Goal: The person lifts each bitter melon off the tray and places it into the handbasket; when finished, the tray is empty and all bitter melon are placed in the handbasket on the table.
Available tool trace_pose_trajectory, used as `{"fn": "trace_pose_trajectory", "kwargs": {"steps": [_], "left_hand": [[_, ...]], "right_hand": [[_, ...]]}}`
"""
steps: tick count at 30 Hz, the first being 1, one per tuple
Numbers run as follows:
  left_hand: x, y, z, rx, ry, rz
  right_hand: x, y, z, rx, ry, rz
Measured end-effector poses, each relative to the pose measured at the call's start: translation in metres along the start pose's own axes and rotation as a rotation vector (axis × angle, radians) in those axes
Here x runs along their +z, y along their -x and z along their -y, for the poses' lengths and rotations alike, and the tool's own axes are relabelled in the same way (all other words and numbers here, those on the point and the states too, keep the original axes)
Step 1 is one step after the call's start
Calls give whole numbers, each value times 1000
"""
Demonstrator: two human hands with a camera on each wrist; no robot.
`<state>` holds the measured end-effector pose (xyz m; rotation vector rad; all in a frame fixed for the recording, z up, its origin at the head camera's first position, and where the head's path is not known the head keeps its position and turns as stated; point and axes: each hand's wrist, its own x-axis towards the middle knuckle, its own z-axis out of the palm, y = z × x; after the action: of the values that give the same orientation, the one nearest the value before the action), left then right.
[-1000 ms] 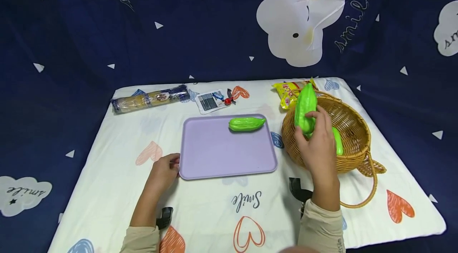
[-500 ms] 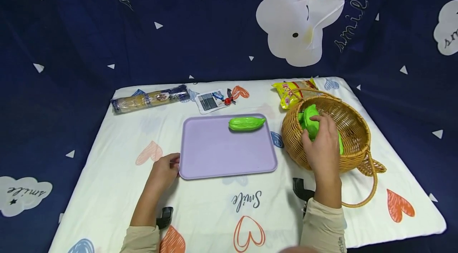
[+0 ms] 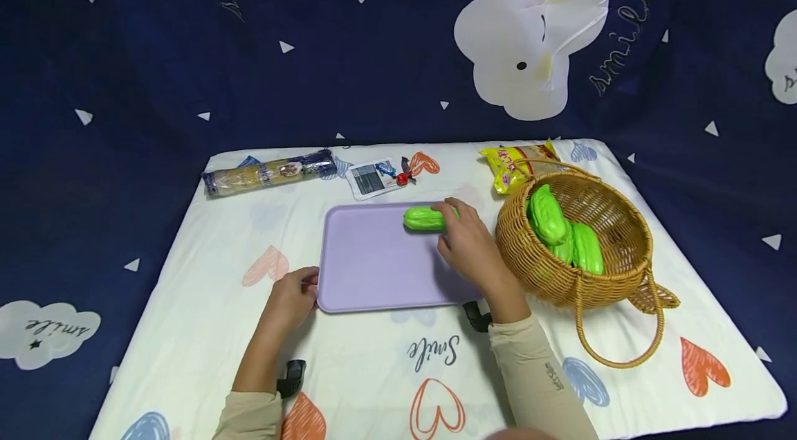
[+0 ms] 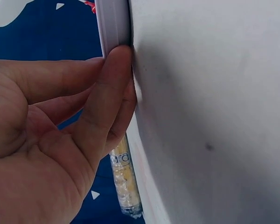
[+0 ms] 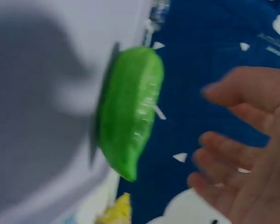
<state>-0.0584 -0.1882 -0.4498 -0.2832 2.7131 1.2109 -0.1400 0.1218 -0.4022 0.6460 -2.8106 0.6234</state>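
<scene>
Right hand (image 3: 468, 246) is over the far right part of the lavender tray (image 3: 373, 267), fingers (image 3: 450, 208) loosely spread and reaching at the green bitter gourd (image 3: 423, 218) lying near the tray's far edge. The head view has the hand covering the gourd's right end, so contact can't be confirmed; the right wrist view is motion-blurred but shows a gap between the gourd (image 5: 128, 109) and the spread fingers (image 5: 233, 91), nothing gripped. Left hand (image 3: 292, 298) is at the tray's near left corner; the left wrist view shows the fingers (image 4: 109, 100) lying straight against the tray rim (image 4: 113, 23), touching it, not curled round it. Thumb position not visible there. Wicker basket (image 3: 535, 267) sits just right of the tray, two more green gourds (image 3: 563, 232) inside, overlapping, lower parts hidden by the basket wall. Basket handle lies flopped toward the near side on the surface (image 3: 205, 315). Yellow snack packet (image 3: 507, 163) is behind the basket, partly hidden by its rim. At the far edge: a long biscuit pack (image 3: 268, 173) and a small white sachet (image 3: 370, 179) with candies (image 3: 398, 173) beside it, print too small to read. Dark wrist-strap pieces poke out under both sleeves, mostly hidden.
</scene>
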Motion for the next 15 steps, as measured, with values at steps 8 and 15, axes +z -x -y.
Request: {"fn": "trace_pose_trajectory", "kwargs": {"steps": [8,15], "left_hand": [[2,1,-1,27,-40,-19],[1,0,1,36,-39,-28]], "right_hand": [[18,-9,-15,58,72,186],[22,-16,-19,100,100,211]]}}
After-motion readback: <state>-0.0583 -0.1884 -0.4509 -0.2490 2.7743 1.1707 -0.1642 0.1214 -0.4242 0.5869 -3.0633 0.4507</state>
